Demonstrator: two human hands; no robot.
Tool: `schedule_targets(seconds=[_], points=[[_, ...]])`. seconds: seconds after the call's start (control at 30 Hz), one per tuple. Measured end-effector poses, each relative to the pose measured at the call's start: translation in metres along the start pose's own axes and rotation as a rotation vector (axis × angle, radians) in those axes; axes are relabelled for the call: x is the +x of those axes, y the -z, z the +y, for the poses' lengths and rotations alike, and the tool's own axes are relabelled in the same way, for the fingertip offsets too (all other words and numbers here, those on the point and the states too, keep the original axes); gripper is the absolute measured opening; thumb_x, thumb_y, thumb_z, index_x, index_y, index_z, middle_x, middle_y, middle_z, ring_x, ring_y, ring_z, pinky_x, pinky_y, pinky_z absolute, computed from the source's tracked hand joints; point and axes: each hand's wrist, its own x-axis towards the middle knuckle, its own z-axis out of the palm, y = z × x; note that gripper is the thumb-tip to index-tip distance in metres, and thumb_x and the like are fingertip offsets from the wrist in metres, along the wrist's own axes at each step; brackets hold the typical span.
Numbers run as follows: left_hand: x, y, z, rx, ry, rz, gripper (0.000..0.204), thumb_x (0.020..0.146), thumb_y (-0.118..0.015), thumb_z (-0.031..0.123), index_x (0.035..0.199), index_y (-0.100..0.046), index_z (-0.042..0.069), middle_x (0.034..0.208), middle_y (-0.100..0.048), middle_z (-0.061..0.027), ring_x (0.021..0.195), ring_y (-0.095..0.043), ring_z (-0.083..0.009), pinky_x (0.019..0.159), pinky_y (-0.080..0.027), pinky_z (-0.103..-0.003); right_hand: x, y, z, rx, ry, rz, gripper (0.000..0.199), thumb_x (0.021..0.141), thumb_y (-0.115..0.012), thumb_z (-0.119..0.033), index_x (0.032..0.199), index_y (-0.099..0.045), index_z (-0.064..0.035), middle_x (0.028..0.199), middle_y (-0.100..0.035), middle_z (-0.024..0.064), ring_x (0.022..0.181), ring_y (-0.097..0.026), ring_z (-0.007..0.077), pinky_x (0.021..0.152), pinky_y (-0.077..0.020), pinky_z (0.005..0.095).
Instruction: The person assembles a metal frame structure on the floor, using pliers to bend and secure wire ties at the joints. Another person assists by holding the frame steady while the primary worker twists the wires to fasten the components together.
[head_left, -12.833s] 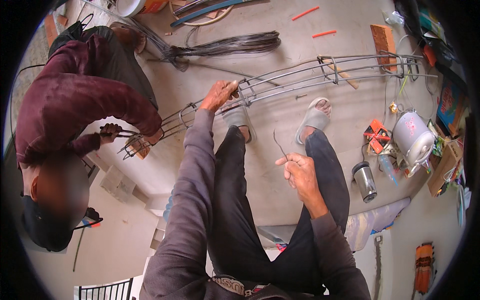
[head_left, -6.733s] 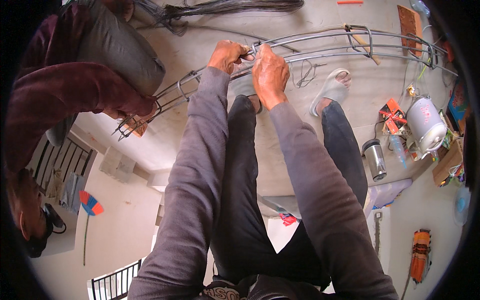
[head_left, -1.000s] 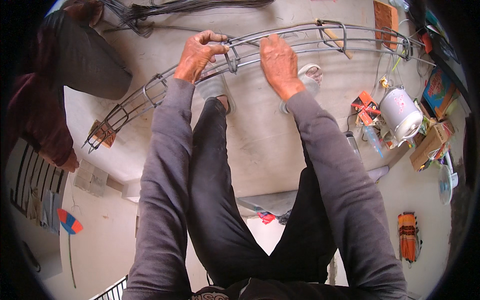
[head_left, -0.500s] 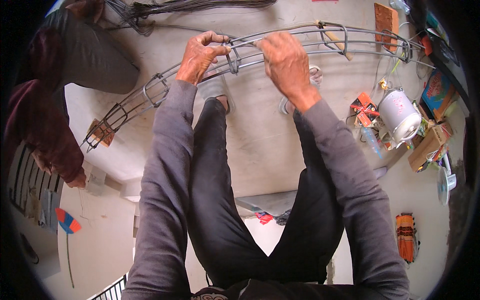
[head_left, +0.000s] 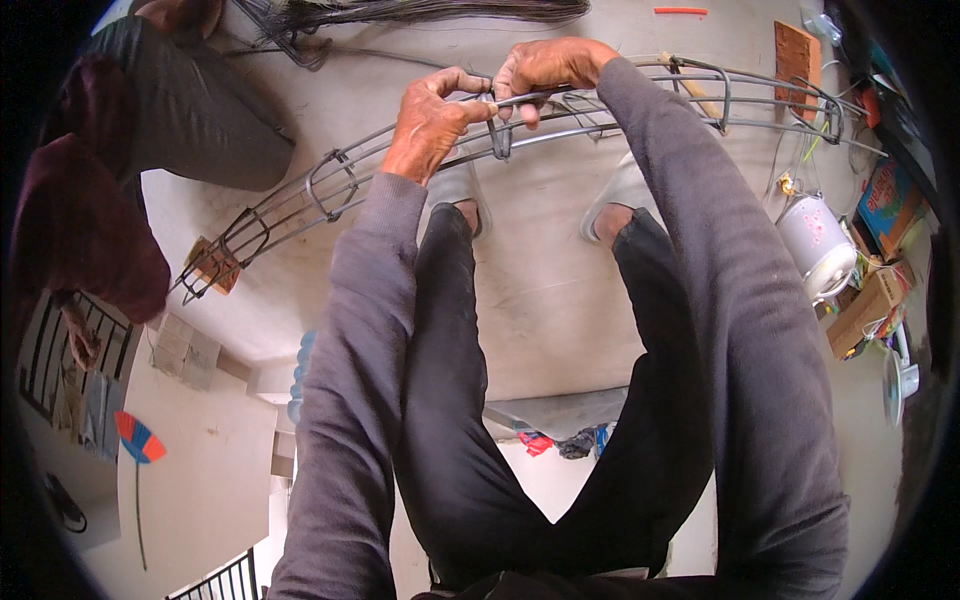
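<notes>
Under your feet is a bare concrete floor (head_left: 560, 290) — on it lie a bundle of dark wire rods (head_left: 440, 12), a white kettle (head_left: 815, 245), a cardboard box (head_left: 868, 308) and a wooden block (head_left: 212, 265).

Light: bright, even daylight | Shadows: soft | Focus: sharp at centre | Edges: strongly bent, black fisheye rim

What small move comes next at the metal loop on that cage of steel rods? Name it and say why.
Probably a short twist of the right hand to tighten the joint. Both hands meet at one loop on the rod cage: the left hand grips the top rod beside it, and the right hand's fingers pinch just above it. Whether a tie wire is there is too small to tell.
</notes>
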Motion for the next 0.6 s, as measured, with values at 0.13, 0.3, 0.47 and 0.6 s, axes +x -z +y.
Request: schedule_targets(seconds=[0.13, 0.3, 0.47, 0.6], points=[[-0.001, 0.003, 0.0, 0.034, -0.014, -0.005, 0.034, 0.074, -0.078, 0.018, 0.104, -0.072, 0.004, 0.1, -0.071, -0.0064, 0.085, -0.062, -0.0144, 0.07, -0.048, -0.028, 0.004, 0.0, 0.0, 0.153, -0.009, -0.036, 0.01, 0.078, -0.059, -0.002, 0.084, -0.068, -0.0001, 0.063, -0.061, 0.0018, 0.05, -0.059, 0.0085, 0.053, -0.0536, 0.0241], [0.002, 0.004, -0.005, 0.057, -0.061, -0.005, 0.035, 0.074, -0.078, 0.019, 0.105, -0.072, 0.003, 0.099, -0.071, -0.0073, 0.082, -0.062, -0.0149, 0.069, -0.049, -0.028, 0.001, 0.002, 0.002, 0.173, -0.009, -0.057, 0.009, 0.082, -0.064, -0.003, 0.087, -0.07, -0.0025, 0.067, -0.063, 0.0017, 0.053, -0.06, 0.0089, 0.052, -0.054, 0.0239], [0.001, 0.006, -0.005, 0.037, -0.082, -0.025, 0.035, 0.073, -0.079, 0.017, 0.104, -0.072, 0.003, 0.097, -0.071, -0.0087, 0.08, -0.062, -0.0149, 0.067, -0.049, -0.029, 0.003, 0.004, 0.0, 0.067, -0.045, -0.04, 0.007, 0.08, -0.067, -0.004, 0.086, -0.071, -0.0038, 0.069, -0.064, 0.0017, 0.053, -0.06, 0.01, 0.05, -0.0534, 0.0242], [0.001, 0.006, -0.007, -0.003, -0.102, -0.036, 0.034, 0.074, -0.079, 0.014, 0.105, -0.071, 0.002, 0.096, -0.071, -0.0085, 0.079, -0.061, -0.0145, 0.067, -0.049, -0.029, 0.01, 0.003, 0.007, -0.023, -0.023, 0.005, 0.003, 0.081, -0.067, -0.006, 0.081, -0.07, -0.0046, 0.071, -0.065, 0.0013, 0.053, -0.058, 0.0103, 0.047, -0.0516, 0.0252]])
